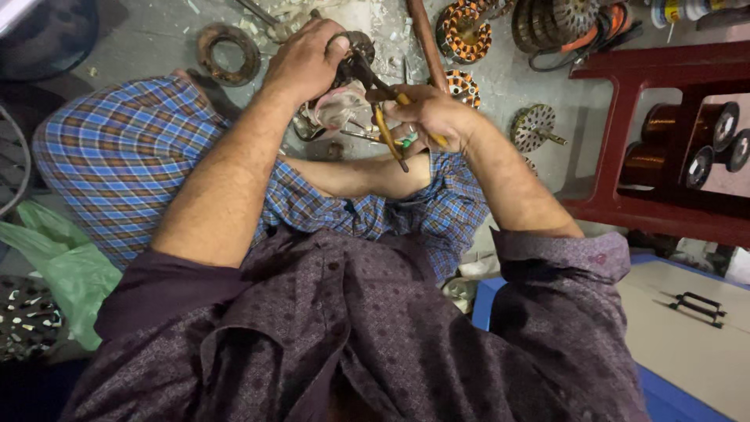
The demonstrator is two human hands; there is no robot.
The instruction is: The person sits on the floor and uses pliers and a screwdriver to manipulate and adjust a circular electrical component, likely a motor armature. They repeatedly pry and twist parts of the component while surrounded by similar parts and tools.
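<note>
pliers (388, 129) nose up-left, handles down-right

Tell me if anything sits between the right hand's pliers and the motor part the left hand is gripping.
Nothing visible does. The right hand holds yellow-handled pliers whose dark nose already reaches the round metal motor part that the left hand grips from above. The contact point itself is too small to see clearly.

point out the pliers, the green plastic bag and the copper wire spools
pliers (388, 133): head view, on an orange handle
green plastic bag (66, 270): head view, mid bag
copper wire spools (662, 123): head view, on one spool's copper winding
</note>
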